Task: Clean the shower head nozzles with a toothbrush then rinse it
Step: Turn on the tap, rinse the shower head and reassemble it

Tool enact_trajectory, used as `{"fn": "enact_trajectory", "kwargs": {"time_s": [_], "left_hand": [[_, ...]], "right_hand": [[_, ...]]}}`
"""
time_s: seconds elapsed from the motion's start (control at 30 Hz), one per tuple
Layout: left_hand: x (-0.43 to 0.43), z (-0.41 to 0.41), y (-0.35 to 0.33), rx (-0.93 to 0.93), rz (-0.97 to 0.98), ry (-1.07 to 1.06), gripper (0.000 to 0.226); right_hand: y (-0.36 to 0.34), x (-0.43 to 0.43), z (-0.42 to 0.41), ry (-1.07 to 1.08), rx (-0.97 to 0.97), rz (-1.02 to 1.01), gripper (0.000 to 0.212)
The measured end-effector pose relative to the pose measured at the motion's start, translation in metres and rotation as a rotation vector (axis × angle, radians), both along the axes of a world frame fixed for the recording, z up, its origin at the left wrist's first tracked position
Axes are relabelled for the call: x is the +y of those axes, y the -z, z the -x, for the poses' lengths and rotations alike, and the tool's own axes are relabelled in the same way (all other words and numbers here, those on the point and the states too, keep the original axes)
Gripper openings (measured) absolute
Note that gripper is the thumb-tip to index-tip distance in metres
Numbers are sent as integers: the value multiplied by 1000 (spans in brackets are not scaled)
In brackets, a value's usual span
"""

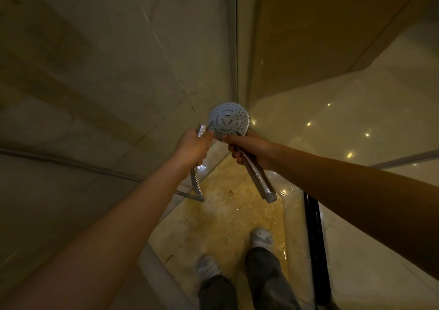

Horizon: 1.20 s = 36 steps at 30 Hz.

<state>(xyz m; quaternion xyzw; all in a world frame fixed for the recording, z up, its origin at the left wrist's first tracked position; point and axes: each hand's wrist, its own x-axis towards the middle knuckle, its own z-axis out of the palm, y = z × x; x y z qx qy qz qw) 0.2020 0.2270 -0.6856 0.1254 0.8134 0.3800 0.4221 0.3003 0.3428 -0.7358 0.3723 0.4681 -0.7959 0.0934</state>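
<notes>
I am looking down at the shower head (pixel 228 124), which is being held out in front of me over the wet shower floor (pixel 228 217), its round nozzle face turned up toward the camera. Its long axis is running from the disc down and toward me along the chrome handle (pixel 255 174), whose free end is pointing at the floor, with no hose fitted to it.

My right hand (pixel 251 149) is the one carrying it: the fingers are wrapped shut around the top of the handle just under the disc, thumb lying near the rim.

My left hand (pixel 193 147) is sitting just beside the disc's left edge, closed around the metal hose (pixel 197 183), with the hose's chrome connector (pixel 201 129) sticking out above the fist and the hose hanging below it. The thumb seems to be touching the rim, though I cannot tell for sure.

I am seeing no toothbrush in either hand. I am judging the left hand nearer to the nozzles, but it is occupied, so it would need to free itself before scrubbing.
</notes>
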Motion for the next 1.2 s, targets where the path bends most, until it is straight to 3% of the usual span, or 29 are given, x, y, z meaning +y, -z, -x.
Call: {"fn": "enact_trajectory", "kwargs": {"time_s": [0.23, 0.43, 0.57, 0.77, 0.83, 0.97, 1.2], "left_hand": [[-39, 39, -67, 21, 106, 187, 31], [-81, 76, -182, 69, 149, 356, 35], [-105, 94, -241, -16, 136, 382, 39], [-104, 100, -248, -52, 129, 470, 39], [-102, 104, -242, -58, 143, 479, 37], [-106, 109, -233, -45, 135, 471, 37], [-94, 61, -227, 153, -83, 477, 28]], "right_hand": [[-37, -14, 3, 164, 3, 60, 6], [-80, -18, 2, 232, 80, 131, 16], [-106, -9, 6, 188, 90, -2, 6], [-144, -4, 23, 320, 93, 1, 18], [-156, -2, 26, 384, 103, 62, 16], [-188, 0, 30, 573, 183, 387, 26], [-240, -10, 37, 727, 499, 744, 19]]}}
